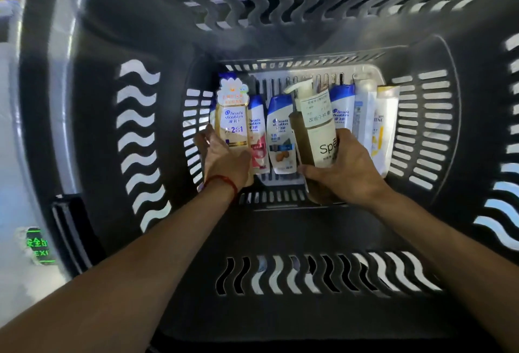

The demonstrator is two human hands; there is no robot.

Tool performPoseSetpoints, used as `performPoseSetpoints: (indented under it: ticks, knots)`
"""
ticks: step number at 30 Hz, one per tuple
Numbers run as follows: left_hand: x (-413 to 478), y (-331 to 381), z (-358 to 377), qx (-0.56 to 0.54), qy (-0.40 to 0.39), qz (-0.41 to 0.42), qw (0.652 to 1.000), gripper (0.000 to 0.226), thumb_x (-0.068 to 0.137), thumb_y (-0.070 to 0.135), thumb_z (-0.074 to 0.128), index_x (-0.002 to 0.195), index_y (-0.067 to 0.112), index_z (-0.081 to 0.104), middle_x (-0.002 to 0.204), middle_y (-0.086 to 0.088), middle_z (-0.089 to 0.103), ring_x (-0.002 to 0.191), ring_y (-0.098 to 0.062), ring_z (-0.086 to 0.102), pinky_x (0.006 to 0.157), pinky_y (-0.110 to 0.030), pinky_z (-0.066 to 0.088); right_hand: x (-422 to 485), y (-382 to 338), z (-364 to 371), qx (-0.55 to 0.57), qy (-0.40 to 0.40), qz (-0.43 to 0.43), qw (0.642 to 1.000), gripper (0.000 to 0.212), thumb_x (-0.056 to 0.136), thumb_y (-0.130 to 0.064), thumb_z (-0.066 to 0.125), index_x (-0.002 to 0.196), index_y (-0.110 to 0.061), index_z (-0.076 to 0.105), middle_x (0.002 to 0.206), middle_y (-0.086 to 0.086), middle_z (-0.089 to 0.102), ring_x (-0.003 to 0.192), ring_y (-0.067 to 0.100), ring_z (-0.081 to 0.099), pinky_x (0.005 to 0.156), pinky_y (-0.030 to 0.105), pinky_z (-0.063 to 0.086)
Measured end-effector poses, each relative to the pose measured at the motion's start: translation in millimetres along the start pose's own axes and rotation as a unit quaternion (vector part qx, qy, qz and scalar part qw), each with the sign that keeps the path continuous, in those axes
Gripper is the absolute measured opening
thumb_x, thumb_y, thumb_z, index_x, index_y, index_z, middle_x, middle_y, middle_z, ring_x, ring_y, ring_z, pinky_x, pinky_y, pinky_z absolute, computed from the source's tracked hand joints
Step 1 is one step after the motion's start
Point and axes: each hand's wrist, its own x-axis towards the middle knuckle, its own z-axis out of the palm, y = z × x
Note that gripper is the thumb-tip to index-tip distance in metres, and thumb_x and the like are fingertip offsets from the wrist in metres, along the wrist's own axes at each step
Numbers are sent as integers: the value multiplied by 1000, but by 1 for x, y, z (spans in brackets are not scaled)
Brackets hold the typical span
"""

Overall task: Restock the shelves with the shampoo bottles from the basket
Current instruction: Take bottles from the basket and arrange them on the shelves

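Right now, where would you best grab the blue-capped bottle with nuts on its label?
Probably its near end, the base, reaching in from above: the nut-label bottle lies flat, cap pointing away, and the pink-label bottle and pump bottle crowd its sides.

Head view, steeply down, close into basket (140,43).

Inside the dark-grey slotted plastic basket (134,43), the left grip (224,160) is clasping a tall gold-and-white shampoo bottle (231,125) at the row's left end — a red string bracelet (222,181) is circling that wrist. The right grip (348,172) is wrapping round a brown pump bottle with a white label (316,130), its pump head pointing toward the far wall. Between them two white blue-capped shampoo bottles (280,133) are lying side by side; a white-and-yellow bottle (386,125) is lying by the right wall.
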Motion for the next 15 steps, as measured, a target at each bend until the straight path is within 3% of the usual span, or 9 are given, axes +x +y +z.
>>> performPoseSetpoints:
  ticks: [3, 5, 7, 9, 11, 13, 15]
  knots:
    - [4, -5, 10, -15, 28, 10, 999, 42, 85, 7, 74, 112, 25, 47, 98, 16, 49, 103, -14, 55, 77, -21, 46, 0, 5, 7, 4, -8, 14, 1000, 84, 71, -38, 93, 135, -18, 43, 132, 1, 58, 123, 17, 56, 92, 29, 47]
    - [6, -6, 12, -2, 34, 20, 999, 45, 81, 9, 78, 109, 23, 46, 92, 21, 38, 104, -16, 52, 82, -24, 46, -3, 7, 10, 15, -11, 25, 1000, 82, 71, -36, 93, 135, -18, 44, 131, 0, 60, 123, 18, 58, 92, 29, 49]
    - [6, -4, 12, 14, 29, 18, 999, 52, 80, 14, 82, 118, 19, 47, 100, 16, 41, 110, -19, 50, 84, -25, 42, -5, 6, 11, 21, -10, 30, 999, 84, 71, -36, 93, 136, -18, 44, 133, 1, 60, 125, 19, 58, 95, 32, 51]
    - [4, 0, 9, 23, 18, 8, 1000, 64, 82, 19, 83, 132, 14, 43, 121, 1, 49, 117, -21, 51, 86, -22, 39, -9, 2, 9, 25, -5, 39, 999, 85, 72, -36, 93, 137, -17, 42, 133, 2, 61, 125, 21, 59, 95, 35, 53]
    - [0, 2, 9, 12, 1, 0, 1000, 56, 86, 16, 80, 129, 12, 45, 113, -6, 55, 108, -20, 58, 80, -12, 40, -14, -3, 5, 24, -6, 53, 998, 83, 74, -37, 91, 137, -17, 41, 132, 2, 61, 122, 21, 59, 91, 34, 53]
    - [-8, 2, 6, 5, -11, 4, 1000, 50, 89, 8, 76, 128, 10, 45, 98, 0, 49, 98, -19, 57, 65, -10, 34, -22, -10, 0, 30, -6, 65, 997, 79, 76, -39, 90, 134, -16, 40, 128, 3, 63, 114, 21, 63, 83, 32, 56]
    - [-14, -1, 0, 9, -20, 19, 1000, 63, 85, 7, 79, 135, 7, 41, 107, 1, 50, 103, -18, 55, 71, -12, 35, -31, -15, -6, 39, 2, 68, 997, 78, 77, -39, 89, 132, -13, 41, 120, 3, 63, 103, 17, 63, 78, 29, 56]
